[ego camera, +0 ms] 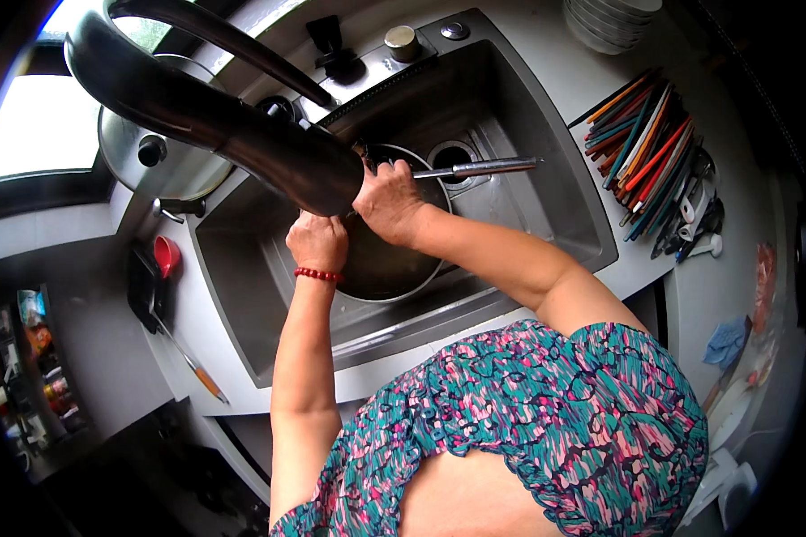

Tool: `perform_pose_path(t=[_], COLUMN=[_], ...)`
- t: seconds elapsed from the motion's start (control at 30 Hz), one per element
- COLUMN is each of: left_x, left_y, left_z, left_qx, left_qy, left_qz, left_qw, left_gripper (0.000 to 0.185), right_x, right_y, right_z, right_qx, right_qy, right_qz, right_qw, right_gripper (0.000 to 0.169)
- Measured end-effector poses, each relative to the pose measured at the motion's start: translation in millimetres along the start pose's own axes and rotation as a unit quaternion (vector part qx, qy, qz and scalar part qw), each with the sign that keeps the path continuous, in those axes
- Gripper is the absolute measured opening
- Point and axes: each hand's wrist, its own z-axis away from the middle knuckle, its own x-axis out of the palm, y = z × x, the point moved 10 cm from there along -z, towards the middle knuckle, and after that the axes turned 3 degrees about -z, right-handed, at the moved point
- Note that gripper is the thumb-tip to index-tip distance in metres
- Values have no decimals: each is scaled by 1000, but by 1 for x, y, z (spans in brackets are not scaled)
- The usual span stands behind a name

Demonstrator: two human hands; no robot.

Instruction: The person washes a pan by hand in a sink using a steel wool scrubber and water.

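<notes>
Both hands are over a round metal pot (393, 268) holding murky liquid, inside a dark sink (530, 201). My right hand (393, 201) is closed around a slim metal utensil, whose handle (500, 166) sticks out to the right above the drain (455, 158). My left hand (317, 241), with a red bead bracelet (319, 274) at its wrist, is curled at the pot's left edge; what its fingers hold cannot be seen. A large dark faucet (255, 148) passes over the sink and covers part of the fingers and of the pot.
Many coloured chopsticks (645, 148) lie on the right counter beside spoons (692, 218); stacked white bowls (611, 23) stand behind. On the left are a glass pot lid (198, 161), a red cup (166, 256) and a long-handled utensil (191, 362). A lidded container (401, 43) stands at the sink's back.
</notes>
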Motion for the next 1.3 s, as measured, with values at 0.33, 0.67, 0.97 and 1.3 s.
perform_pose_path(t=[0.33, 0.67, 0.97, 1.3], left_x=[2, -2, 3, 8], left_y=[-4, -2, -16, -23], left_z=[-1, -4, -3, -2], left_qx=[6, 0, -26, -33], left_qy=[-2, 2, -27, -26], left_qz=[19, -2, -9, -3], left_qw=[1000, 1000, 999, 999], left_gripper=[35, 39, 41, 39], right_x=[23, 51, 15, 5], right_y=[28, 62, 23, 5], right_z=[-18, -31, -26, -3], right_qx=[90, 151, 84, 69], right_qy=[-46, -119, -13, -1], right_qz=[-51, -109, -75, -109], right_qw=[994, 975, 994, 992], right_gripper=[23, 19, 16, 18])
